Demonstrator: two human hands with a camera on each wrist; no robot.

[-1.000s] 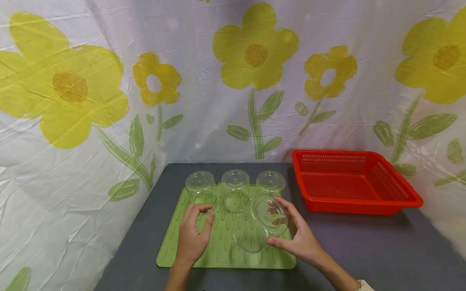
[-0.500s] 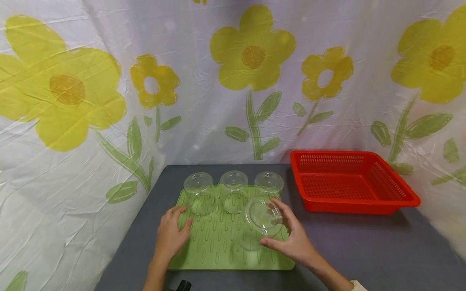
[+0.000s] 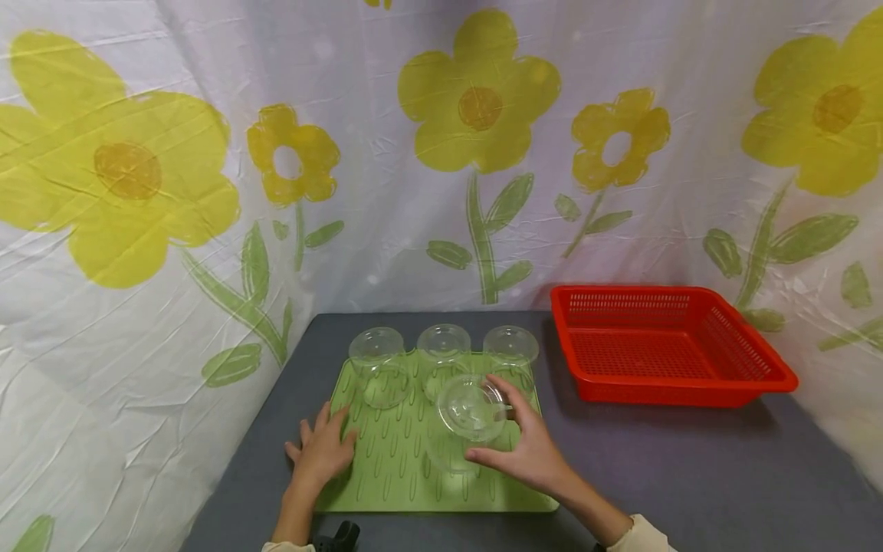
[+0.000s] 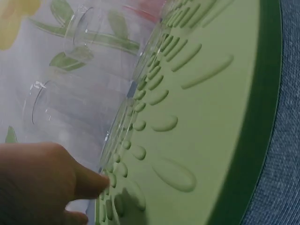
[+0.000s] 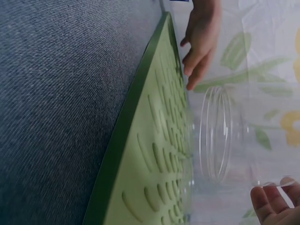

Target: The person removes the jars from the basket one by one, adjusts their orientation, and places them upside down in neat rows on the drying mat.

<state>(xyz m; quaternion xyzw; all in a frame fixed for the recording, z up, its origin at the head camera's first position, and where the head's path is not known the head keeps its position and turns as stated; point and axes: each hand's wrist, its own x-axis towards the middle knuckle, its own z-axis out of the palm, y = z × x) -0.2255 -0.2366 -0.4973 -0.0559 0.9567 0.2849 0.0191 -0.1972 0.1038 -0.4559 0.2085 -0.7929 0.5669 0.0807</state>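
My right hand (image 3: 531,452) grips a clear jar (image 3: 471,406) by its side, fingers behind and thumb in front, over the green drying mat (image 3: 386,494). The jar is upside down; in the right wrist view its threaded mouth (image 5: 218,136) faces the mat, close over it. Along the mat's back stand three similar clear jars, a left one (image 3: 377,349), a middle one (image 3: 444,343) and a right one (image 3: 510,343), bases up. At the mat's left edge my left hand (image 3: 323,452) rests with fingers spread, holding nothing; the left wrist view shows its fingertips right at the mat.
A red perforated plastic basket (image 3: 683,391) stands at the back right of the dark grey tabletop (image 3: 662,468). Behind the table hangs a white curtain (image 3: 386,261) with yellow flowers. A black device (image 3: 341,535) sits at my left wrist.
My right hand has carried the jar leftward to the middle of the mat. The left hand has moved left from mid-mat to the mat's edge, its fingers spreading. The three back jars stay put.
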